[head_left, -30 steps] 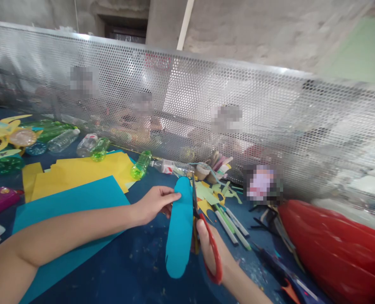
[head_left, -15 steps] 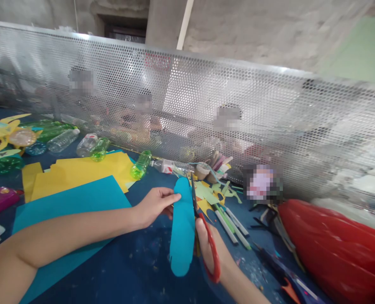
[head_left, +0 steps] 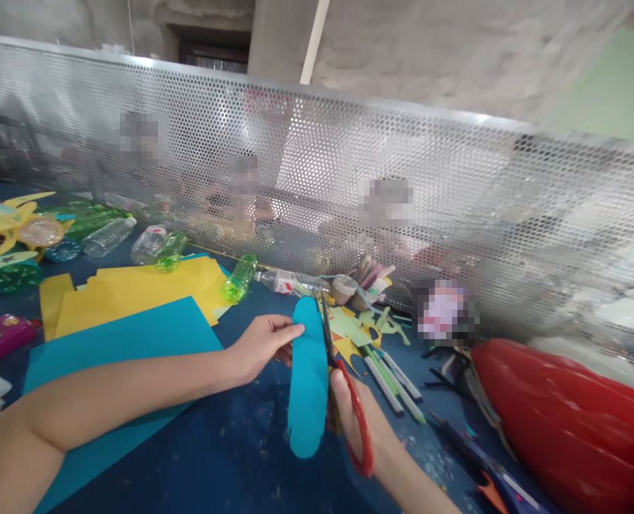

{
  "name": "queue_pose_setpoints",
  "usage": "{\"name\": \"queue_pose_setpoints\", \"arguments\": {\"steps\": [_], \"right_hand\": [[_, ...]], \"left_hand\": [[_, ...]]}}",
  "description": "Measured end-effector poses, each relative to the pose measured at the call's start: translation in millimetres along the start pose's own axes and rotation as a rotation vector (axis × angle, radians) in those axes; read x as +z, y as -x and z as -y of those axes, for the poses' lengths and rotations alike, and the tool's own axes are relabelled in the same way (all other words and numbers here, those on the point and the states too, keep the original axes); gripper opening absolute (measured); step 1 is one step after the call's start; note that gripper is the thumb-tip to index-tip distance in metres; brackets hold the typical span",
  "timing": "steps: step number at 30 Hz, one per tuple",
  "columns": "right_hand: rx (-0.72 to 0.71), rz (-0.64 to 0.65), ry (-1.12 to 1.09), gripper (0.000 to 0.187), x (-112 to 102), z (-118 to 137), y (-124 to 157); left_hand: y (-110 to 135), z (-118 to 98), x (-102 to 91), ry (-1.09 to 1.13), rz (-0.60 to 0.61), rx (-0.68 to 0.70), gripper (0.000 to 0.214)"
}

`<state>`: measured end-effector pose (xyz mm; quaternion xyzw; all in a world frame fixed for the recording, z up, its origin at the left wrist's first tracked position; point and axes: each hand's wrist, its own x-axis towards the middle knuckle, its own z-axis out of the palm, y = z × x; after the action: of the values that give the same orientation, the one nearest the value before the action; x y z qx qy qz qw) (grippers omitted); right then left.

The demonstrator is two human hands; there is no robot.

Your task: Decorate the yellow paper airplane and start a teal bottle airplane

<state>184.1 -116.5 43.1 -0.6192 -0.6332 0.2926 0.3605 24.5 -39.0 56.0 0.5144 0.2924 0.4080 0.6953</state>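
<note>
- head view: our left hand [head_left: 260,348] pinches the blue strip [head_left: 308,378] near its far end, seemingly to steady it over the worktop [head_left: 231,442]
- our right hand [head_left: 380,428] grips red scissors [head_left: 367,446], blades alongside the strip's edge

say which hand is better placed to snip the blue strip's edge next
Probably the right hand: it holds the red-handled scissors, blades alongside the blue strip, while the left hand pinches the strip near its top.
</note>
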Motion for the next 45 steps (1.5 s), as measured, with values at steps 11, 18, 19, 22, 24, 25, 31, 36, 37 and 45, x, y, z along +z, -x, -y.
{"name": "queue_pose_setpoints", "arguments": {"steps": [11, 18, 19, 22, 24, 25, 31, 36, 37, 45], "right_hand": [[0.034, 0.070, -0.018, 0.053, -2.0, -2.4, -0.1], [0.011, 0.078, -0.004, 0.054, -2.4, -3.0, -1.3], [0.011, 0.076, -0.011, 0.054, -2.1, -4.0, -1.5], [0.011, 0.075, -0.027, 0.054, -1.3, -6.2, -1.8], [0.018, 0.077, -0.036, 0.054, -0.5, -5.9, -1.2], [0.026, 0.075, -0.041, 0.055, 0.0, -5.2, -0.8], [0.055, 0.048, -0.039, 0.055, 2.1, -0.1, 1.6], [0.045, 0.061, -0.013, 0.056, -0.5, 1.6, 1.9], [0.047, 0.064, -0.012, 0.056, -1.1, 2.0, 2.0], [-0.026, 0.127, -0.003, 0.054, -3.3, 1.8, 0.9]], "left_hand": [[-0.2, -0.3, -0.2, 0.013, -0.001, -0.009, 0.030], [0.7, 0.9, -0.2, 0.014, 0.000, 0.002, 0.029], [0.6, 1.0, -0.2, 0.011, 0.002, 0.005, 0.029], [0.4, 1.1, 0.2, -0.003, -0.006, 0.006, 0.029], [0.6, 0.9, 0.6, -0.007, -0.007, 0.004, 0.030], [0.8, 0.8, 0.9, -0.008, -0.006, 0.005, 0.030], [2.6, -0.3, 3.0, 0.000, -0.006, 0.005, 0.032], [1.1, 1.5, 1.3, -0.006, -0.006, 0.020, 0.033], [0.6, 2.2, 0.6, -0.007, -0.009, 0.026, 0.033], [-1.3, 3.9, -1.2, 0.026, -0.022, 0.046, 0.031]]}}
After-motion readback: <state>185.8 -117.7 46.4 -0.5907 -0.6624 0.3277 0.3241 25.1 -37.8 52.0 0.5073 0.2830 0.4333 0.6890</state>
